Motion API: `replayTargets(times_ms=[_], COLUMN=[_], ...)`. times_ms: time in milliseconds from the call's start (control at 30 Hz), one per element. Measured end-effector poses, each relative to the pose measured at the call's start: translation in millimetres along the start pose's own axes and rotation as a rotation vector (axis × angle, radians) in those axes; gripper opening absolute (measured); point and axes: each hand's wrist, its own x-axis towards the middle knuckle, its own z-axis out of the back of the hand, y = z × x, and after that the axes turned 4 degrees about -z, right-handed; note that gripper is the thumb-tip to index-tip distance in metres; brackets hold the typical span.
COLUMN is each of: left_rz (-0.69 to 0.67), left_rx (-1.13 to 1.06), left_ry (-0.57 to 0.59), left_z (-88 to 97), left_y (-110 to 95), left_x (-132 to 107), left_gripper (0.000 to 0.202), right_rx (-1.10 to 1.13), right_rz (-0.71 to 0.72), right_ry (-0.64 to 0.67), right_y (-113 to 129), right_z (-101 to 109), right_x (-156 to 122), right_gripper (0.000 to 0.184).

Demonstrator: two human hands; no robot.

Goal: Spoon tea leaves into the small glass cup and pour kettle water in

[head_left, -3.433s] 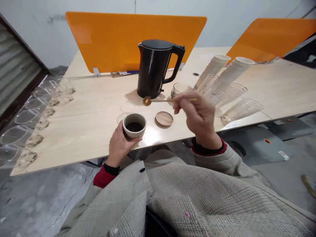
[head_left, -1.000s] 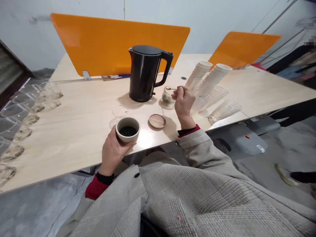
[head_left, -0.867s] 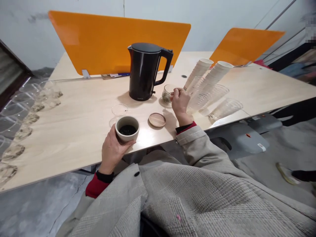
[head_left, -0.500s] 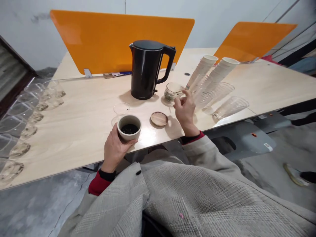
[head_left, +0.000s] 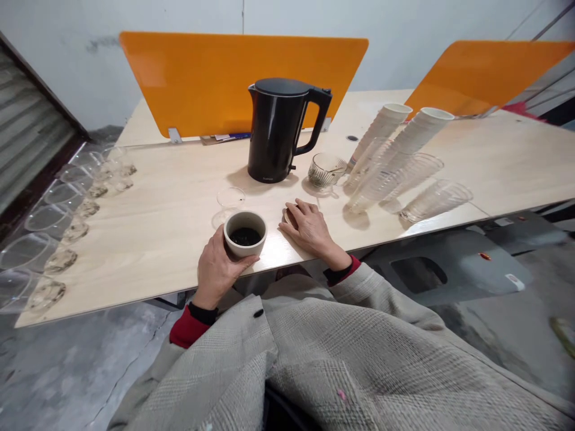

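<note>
Off-white, thick-rimmed and dark inside, the round cup [head_left: 250, 250] is at the front edge of the table [head_left: 171, 221], clasped by the left hand [head_left: 218, 269]. The right hand [head_left: 313, 231] covers a wooden disc [head_left: 291, 219]; whether it grips, I cannot tell.

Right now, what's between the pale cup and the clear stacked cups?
In the head view, the right hand lies between the pale cup and the clear stacked cups, partly covering a wooden disc.
</note>
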Motion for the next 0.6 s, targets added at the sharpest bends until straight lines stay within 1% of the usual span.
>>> replayTargets(times_ms=[100,167,233,333,400,500,600], left_rz=[-0.002,-0.005,-0.001,0.014,0.022,0.013,0.008], left_rx=[0.004,-0.001,-0.009,-0.026,-0.035,-0.035,-0.018], left_ry=[0.004,0.009,0.016,0.035,0.045,0.041,0.034], left_z=[-0.2,0.2,0.8,1.6,1.8,1.0,-1.4], left_y=[-1,-2,-3,-4,-5,-6,-6], left_x=[0,0,1,2,2,1,1], left_gripper=[0.103,0.102,0.103,0.104,0.105,0.106,0.107], right_rx=[0.117,0.240,0.335,0.379,0.352,0.275,0.210], right_rz=[0.011,0.096,0.227,0.423,0.501,0.556,0.593], right_ry=[-0.063,-0.133,-0.164,-0.100,-0.063,-0.040,0.012], right_y=[6,18,36,70,88,106,115], right_z=[8,18,28,40,43,43,43], right_x=[3,3,3,4,7,12,15], right_gripper=[0.061,0.061,0.065,0.070,0.075,0.078,0.076])
